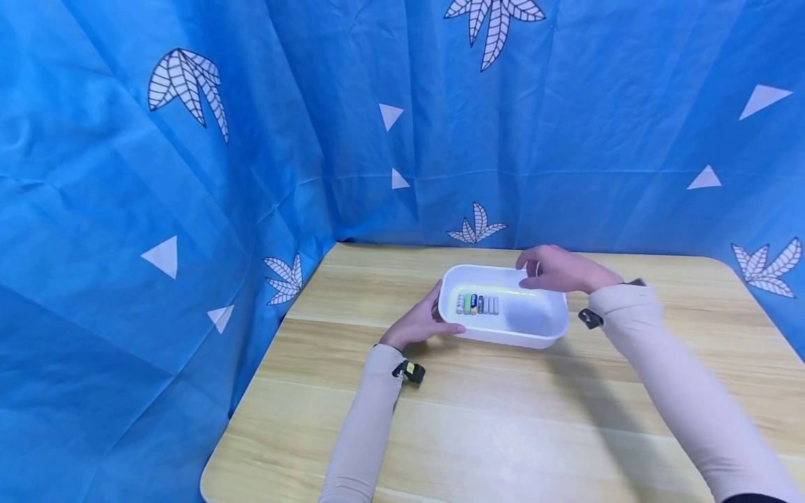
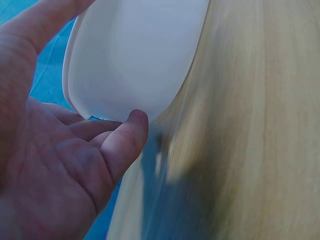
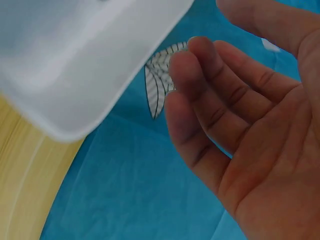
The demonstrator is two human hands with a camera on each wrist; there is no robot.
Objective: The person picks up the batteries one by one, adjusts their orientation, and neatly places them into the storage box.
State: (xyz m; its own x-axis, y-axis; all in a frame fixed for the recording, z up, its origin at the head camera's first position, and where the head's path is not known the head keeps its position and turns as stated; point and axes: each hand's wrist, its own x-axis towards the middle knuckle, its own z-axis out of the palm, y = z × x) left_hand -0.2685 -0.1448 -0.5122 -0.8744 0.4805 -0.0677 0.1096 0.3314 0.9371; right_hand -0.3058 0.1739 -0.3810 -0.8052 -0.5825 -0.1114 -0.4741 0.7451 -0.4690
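Note:
A white rectangular plastic tub [image 1: 527, 341] with rounded corners is in the middle of the head view. Several small batteries [image 1: 478, 304] lie side by side in a row on its floor, toward the left. My left hand [image 1: 423, 323] grips the tub's left end, its thumb along the near rim and the other fingers around the outside; the left wrist view shows those fingers against the white wall [image 2: 135, 55]. Over the far right rim hovers my right hand [image 1: 556, 270], thumb apart from loosely bent fingers, nothing between them. The right wrist view shows its fingers beside the tub's edge.
A light wood table [image 1: 490, 419] with rounded corners lies beneath the tub. Blue curtains [image 1: 566, 126] with white leaf and triangle prints hang behind it and along the left side. Each wrist wears a small dark camera strap.

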